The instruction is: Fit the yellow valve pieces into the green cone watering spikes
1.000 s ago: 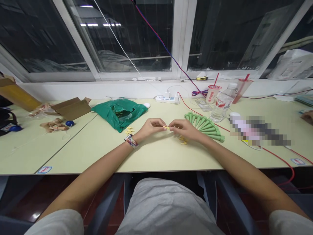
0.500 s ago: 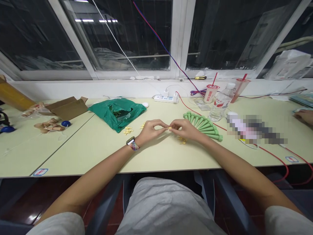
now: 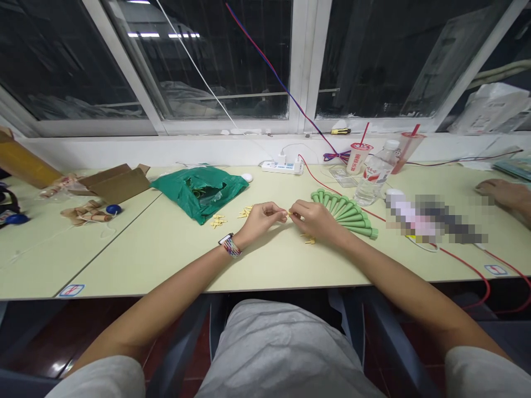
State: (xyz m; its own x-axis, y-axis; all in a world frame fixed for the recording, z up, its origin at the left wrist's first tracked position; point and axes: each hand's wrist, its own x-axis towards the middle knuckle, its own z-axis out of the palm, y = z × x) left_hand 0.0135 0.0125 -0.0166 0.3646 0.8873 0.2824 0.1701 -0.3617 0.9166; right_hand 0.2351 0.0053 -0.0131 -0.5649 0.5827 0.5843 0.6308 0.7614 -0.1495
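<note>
My left hand and my right hand meet fingertip to fingertip above the table, both pinched. A small yellow piece shows between them, mostly hidden by the fingers. Yellow plastic pieces of the same colour lie in small groups: one pile and another group beyond my left hand, and a few pieces under my right hand. Long green tapered plastic pieces lie fanned out just right of my right hand.
A torn green plastic bag sits behind my left hand. To the right stand a water bottle and drink cups with straws. Left are an opened cardboard box and wooden toys. Another person's hand rests far right.
My left hand has shifted slightly right and its fingers have closed up more around the small yellow piece. At far right, the other person's hand has moved further into view.
</note>
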